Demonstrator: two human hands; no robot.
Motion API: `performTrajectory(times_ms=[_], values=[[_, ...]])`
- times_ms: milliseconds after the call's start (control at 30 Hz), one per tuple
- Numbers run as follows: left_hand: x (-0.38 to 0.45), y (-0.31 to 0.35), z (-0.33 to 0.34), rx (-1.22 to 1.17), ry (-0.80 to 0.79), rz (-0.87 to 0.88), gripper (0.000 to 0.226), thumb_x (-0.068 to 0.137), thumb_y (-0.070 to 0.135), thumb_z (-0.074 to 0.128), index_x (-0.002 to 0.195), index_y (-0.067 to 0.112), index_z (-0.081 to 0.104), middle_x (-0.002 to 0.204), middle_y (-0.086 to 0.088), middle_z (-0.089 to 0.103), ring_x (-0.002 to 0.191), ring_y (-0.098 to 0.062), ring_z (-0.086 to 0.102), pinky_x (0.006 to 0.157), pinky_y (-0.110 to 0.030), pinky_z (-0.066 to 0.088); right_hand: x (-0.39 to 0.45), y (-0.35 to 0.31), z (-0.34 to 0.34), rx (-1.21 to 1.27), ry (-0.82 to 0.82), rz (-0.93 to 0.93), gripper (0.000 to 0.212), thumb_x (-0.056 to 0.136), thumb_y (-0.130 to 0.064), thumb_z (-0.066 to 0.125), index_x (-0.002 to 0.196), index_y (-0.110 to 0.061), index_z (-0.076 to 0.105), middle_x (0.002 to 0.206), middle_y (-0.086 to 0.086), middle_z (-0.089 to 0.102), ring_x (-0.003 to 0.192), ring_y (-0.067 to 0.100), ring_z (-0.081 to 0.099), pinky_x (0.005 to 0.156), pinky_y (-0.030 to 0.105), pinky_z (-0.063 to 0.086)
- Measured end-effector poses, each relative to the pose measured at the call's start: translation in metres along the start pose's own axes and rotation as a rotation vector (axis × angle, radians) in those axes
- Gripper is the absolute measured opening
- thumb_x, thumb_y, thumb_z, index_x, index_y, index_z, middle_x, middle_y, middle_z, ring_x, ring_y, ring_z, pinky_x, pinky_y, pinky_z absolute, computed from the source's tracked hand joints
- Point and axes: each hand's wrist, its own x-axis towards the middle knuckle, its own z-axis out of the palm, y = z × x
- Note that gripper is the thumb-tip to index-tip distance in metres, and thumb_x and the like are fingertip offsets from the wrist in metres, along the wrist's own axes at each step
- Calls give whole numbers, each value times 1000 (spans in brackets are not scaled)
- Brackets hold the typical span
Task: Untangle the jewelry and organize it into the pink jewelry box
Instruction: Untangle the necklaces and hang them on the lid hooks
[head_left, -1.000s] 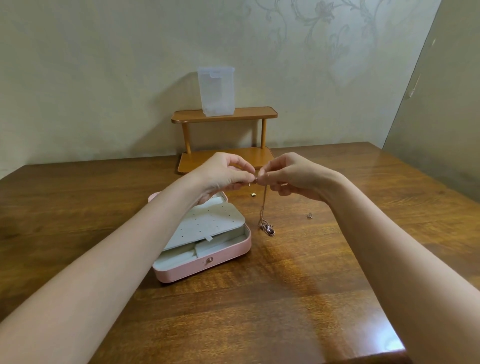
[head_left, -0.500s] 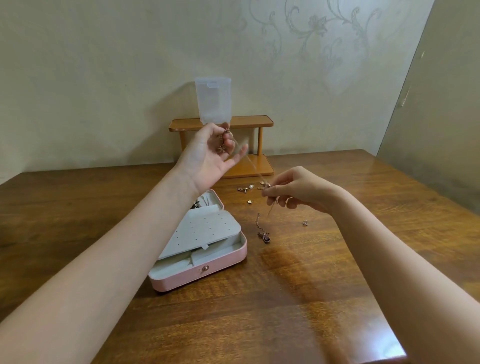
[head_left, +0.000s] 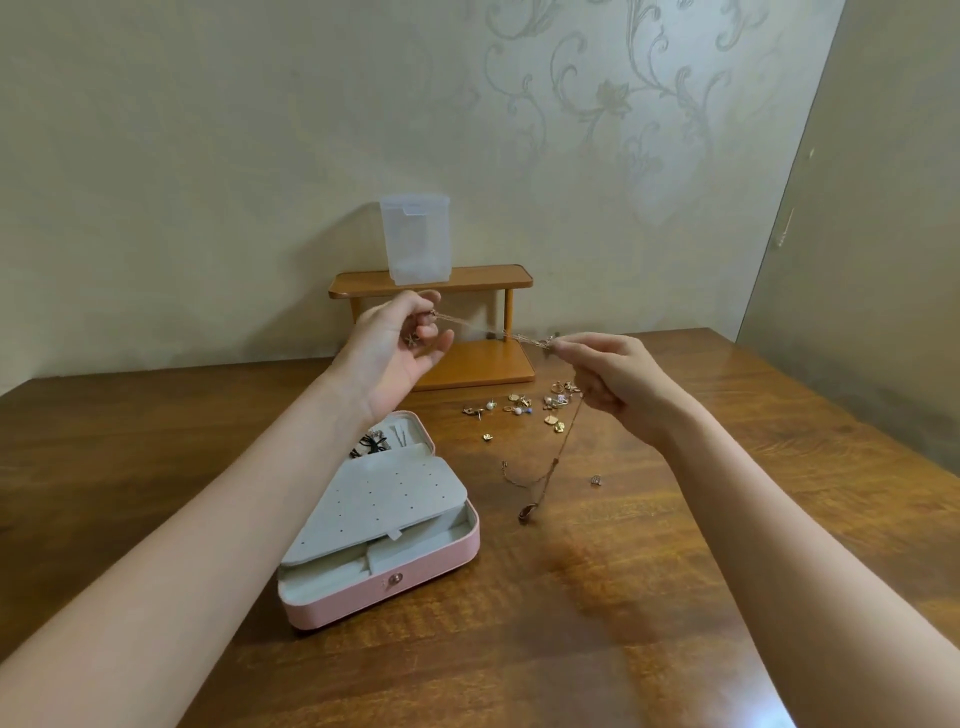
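Above the table (head_left: 649, 597), the left hand (head_left: 395, 358) and right hand (head_left: 613, 379) each pinch a thin chain (head_left: 483, 328) drawn taut between them, its tail (head_left: 558, 457) drooping to the wood right of the pink jewelry box (head_left: 384, 592). That box lies open near the left forearm, which hides its far left corner. Loose earrings (head_left: 524, 408) scatter beyond, before a wooden shelf (head_left: 431, 280) carrying a clear container (head_left: 414, 239). Bare wood stretches near and right. Chain links blur.
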Motion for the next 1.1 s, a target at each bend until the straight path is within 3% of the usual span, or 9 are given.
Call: performTrajectory(times_ms=[100,267,433,567,700,833,1033,1100], values=[[4,7,0,-74,18,36,11,91,4,47,86,7,56,63,0,41,49,-5,41,63,-22,52,6,-14,5,86,-60,-14,11,92,-14,57,87,-8,64,46,-7,37,45,8,27,42,18,20],[2,18,0,-114,29,99,12,89,1,45,84,7,55,60,1,41,46,-5,41,62,-21,52,11,-25,10,205,-167,-44,10,93,-14,55,92,-8,62,64,1,60,48,6,34,45,16,24],[-3,19,-5,-77,32,78,14,91,0,47,82,6,55,64,-1,41,50,-5,39,49,-15,45,13,-29,18,-39,-211,2,13,92,-16,58,89,-7,67,95,12,69,53,6,48,44,14,35],[-7,20,-3,71,6,35,13,92,0,49,86,8,57,68,0,43,53,-4,37,36,-10,29,11,-24,24,-139,-234,111,17,93,-18,57,88,-4,65,72,5,64,47,5,44,41,14,35],[-13,22,1,341,-24,40,12,94,6,51,92,14,59,70,3,46,47,-3,36,34,-10,21,7,-5,30,-353,-197,156,19,94,-19,57,79,-8,62,53,-1,53,40,6,39,37,15,31],[-14,23,1,438,-41,33,12,94,7,51,93,15,59,70,4,46,45,-3,36,34,-10,22,9,6,32,-410,-111,85,16,92,-19,61,78,-10,62,55,1,50,43,8,37,38,16,30],[-13,34,9,171,-118,-141,12,94,7,49,91,14,59,69,2,46,45,-2,39,31,-7,20,14,3,34,-487,-151,40,7,88,-13,64,83,-9,67,69,8,61,50,10,49,42,17,38],[-13,37,13,186,-144,-166,12,94,6,49,90,12,58,70,1,46,44,-1,39,30,-6,21,16,3,35,-489,-140,27,8,88,-13,64,86,-7,68,74,13,63,54,12,50,43,18,39]])
